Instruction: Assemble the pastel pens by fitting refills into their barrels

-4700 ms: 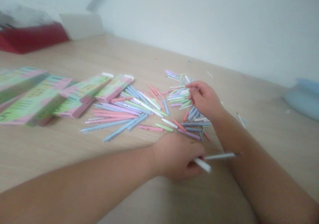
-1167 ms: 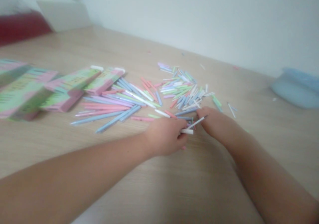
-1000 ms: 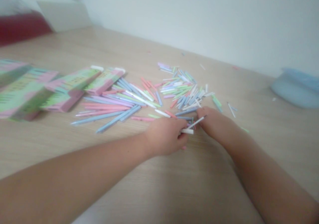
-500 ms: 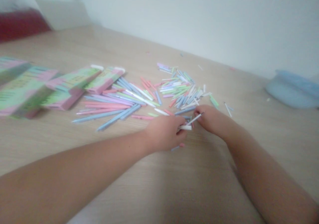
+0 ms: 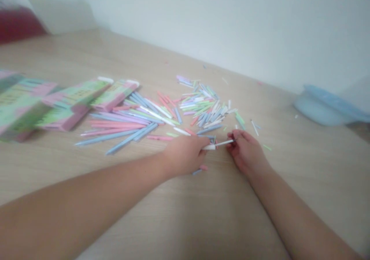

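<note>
My left hand (image 5: 185, 154) is closed around a short white pen barrel (image 5: 210, 147), whose end sticks out past the fingers. My right hand (image 5: 245, 148) pinches a thin white pen refill (image 5: 224, 142) near its dark tip. The refill's other end points at the barrel and lies close to its opening; blur hides whether it is inside. Just beyond the hands is a loose pile of short pastel pen parts (image 5: 205, 108). Longer pastel pens (image 5: 124, 127) lie fanned out to the left. A small pink piece (image 5: 204, 167) and a blue one rest beside my left hand.
Several green and pink printed boxes (image 5: 69, 102) stand at the left. A light blue pouch-like item (image 5: 323, 106) lies at the right by the wall. A red object (image 5: 20, 25) and a pale panel (image 5: 63, 15) are at the back left. Stray bits dot the wooden table (image 5: 162, 221).
My right hand has turned and drawn slightly back, and the refill now lies flatter, in line with the barrel. My left hand still grips the barrel. The whole view has shifted a little.
</note>
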A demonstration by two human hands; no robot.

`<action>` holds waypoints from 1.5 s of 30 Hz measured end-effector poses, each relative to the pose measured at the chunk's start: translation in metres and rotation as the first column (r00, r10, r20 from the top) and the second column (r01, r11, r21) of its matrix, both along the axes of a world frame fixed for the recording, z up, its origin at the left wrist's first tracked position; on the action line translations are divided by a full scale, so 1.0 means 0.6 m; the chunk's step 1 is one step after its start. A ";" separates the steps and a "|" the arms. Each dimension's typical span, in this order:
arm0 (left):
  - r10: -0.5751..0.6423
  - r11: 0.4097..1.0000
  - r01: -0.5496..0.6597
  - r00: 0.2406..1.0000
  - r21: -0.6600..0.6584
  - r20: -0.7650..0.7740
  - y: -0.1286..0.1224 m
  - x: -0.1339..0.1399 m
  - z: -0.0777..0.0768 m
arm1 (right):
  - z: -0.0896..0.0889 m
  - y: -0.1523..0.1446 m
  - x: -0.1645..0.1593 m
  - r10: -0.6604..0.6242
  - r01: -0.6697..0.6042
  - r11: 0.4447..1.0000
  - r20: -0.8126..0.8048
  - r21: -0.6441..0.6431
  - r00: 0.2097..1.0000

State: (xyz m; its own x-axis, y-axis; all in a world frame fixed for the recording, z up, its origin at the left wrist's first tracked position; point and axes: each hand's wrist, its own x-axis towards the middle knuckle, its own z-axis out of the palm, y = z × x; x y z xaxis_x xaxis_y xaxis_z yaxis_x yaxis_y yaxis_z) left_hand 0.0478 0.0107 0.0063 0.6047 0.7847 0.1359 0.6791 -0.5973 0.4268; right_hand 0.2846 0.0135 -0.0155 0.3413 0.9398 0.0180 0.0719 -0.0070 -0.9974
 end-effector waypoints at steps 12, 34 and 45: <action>0.047 0.998 -0.044 0.997 0.035 -0.068 -0.001 0.003 -0.009 | -0.003 -0.023 -0.016 0.041 -0.012 0.991 -0.213 0.132 0.976; 0.052 0.998 -0.049 0.994 0.040 -0.095 -0.002 0.003 -0.006 | 0.000 -0.037 -0.025 0.104 -0.074 0.966 -0.111 0.247 0.988; 0.066 0.998 -0.064 0.991 0.020 -0.112 -0.003 0.006 -0.002 | -0.002 -0.034 -0.021 0.065 -0.034 0.966 -0.115 0.255 0.991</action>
